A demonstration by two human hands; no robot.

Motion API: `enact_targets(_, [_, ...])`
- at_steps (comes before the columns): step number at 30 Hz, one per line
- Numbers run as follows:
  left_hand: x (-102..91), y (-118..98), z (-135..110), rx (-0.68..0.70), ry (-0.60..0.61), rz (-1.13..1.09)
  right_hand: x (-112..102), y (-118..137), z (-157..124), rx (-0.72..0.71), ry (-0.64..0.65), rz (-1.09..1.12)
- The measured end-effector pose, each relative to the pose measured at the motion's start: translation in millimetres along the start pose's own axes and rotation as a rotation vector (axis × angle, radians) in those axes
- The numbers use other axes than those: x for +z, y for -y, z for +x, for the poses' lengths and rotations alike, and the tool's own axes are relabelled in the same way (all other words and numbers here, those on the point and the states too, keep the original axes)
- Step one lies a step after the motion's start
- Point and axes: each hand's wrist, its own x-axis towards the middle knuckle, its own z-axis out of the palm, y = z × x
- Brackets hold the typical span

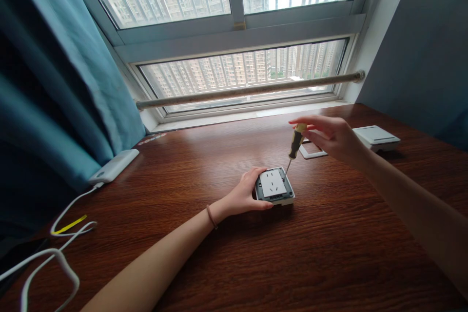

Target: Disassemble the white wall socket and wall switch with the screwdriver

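A white wall socket in a box with a grey inner frame lies face up on the wooden table. My left hand grips the box from its left side, thumb along the near edge and fingers at the far corner. Above its right side, my right hand holds a screwdriver with a yellow and black handle, fingers at the top of the handle. The screwdriver leans slightly, and its tip meets the right side of the socket's frame. Whether a screw sits under the tip is too small to tell.
A white frame cover lies behind the socket, partly under my right hand. Farther right is a white switch box. A white power strip, its cable and a yellow strip lie at left, by a blue curtain.
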Motion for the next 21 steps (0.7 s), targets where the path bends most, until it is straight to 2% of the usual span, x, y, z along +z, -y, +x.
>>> enact_targets(3, [-0.2, 0, 0, 0.003, 0.004, -0.002, 5, 1, 0, 0.041, -0.171, -0.108])
enact_targets(5, [-0.4, -1, 0, 0.004, 0.006, -0.003, 5, 2, 0, 0.085, -0.198, -0.088])
enact_targets(7, [-0.5, -1, 0, 0.003, 0.007, -0.005, 1, 3, 0, 0.124, -0.119, 0.039])
enact_targets(10, [-0.6, -3, 0, 0.003, 0.003, -0.009, -5, 8, 0, 0.131, 0.093, 0.264])
enact_targets(12, [-0.7, -3, 0, 0.005, -0.001, -0.011, -6, 13, 0, 0.098, 0.156, 0.305])
enact_targets(14, [-0.6, -2, 0, 0.003, -0.007, -0.01, -3, 17, -1, 0.076, 0.109, 0.259])
enact_targets(19, [0.1, -1, 0, -0.005, -0.009, -0.007, 8, 16, -3, 0.062, -0.136, 0.065])
enact_targets(21, [0.5, 0, 0, 0.0, -0.007, -0.01, 8, 15, -4, 0.062, -0.136, 0.07])
